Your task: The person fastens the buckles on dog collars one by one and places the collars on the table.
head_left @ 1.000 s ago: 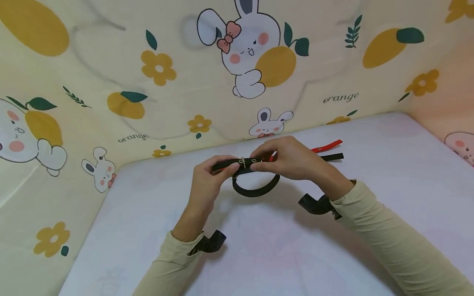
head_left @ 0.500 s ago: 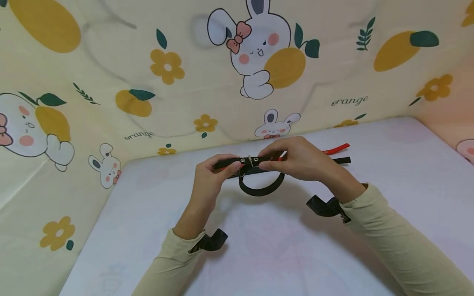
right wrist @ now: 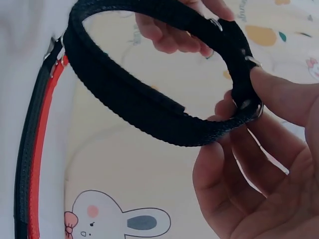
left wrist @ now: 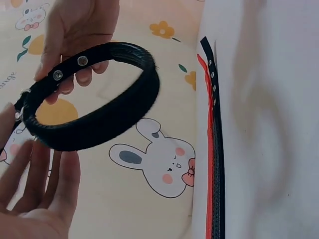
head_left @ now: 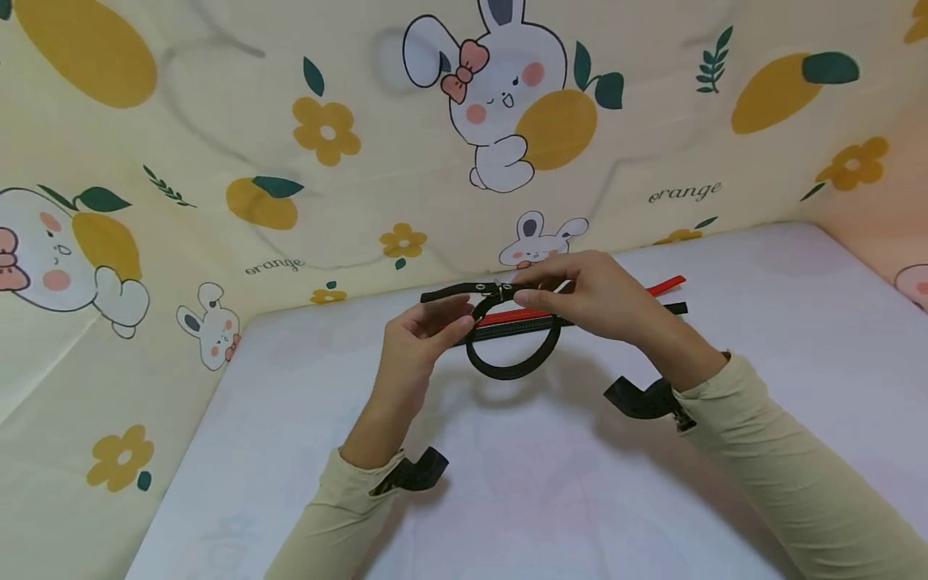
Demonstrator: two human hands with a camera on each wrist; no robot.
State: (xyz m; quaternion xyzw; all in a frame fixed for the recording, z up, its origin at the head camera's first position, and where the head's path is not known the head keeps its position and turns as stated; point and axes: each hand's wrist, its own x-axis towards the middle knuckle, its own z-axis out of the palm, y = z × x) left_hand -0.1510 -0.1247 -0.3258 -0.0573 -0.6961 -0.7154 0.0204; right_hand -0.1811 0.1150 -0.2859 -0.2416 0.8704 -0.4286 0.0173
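A black buckled collar (head_left: 511,373) is held up over the table as a closed loop, its free strap end jutting left above my left hand. My right hand (head_left: 602,294) pinches it beside the metal buckle (head_left: 500,292); in the right wrist view the thumb (right wrist: 284,97) presses near the metal fittings. My left hand (head_left: 416,330) is at the loop's left side, thumb tip right at its edge. In the left wrist view, its fingers (left wrist: 65,179) extend loosely beneath the collar. Two metal eyelets (left wrist: 82,60) show on the strap.
Behind the held collar, a red strap (head_left: 667,285) and a black strap (head_left: 677,308) with eyelets lie side by side along the table's back. The white table (head_left: 507,483) ends at a cloth wall (head_left: 348,193) printed with rabbits, flowers and oranges.
The collar has risen slightly and its loop now shows more fully. Its strap end has come out of my left hand's fingers and up. The red and black straps behind show more.
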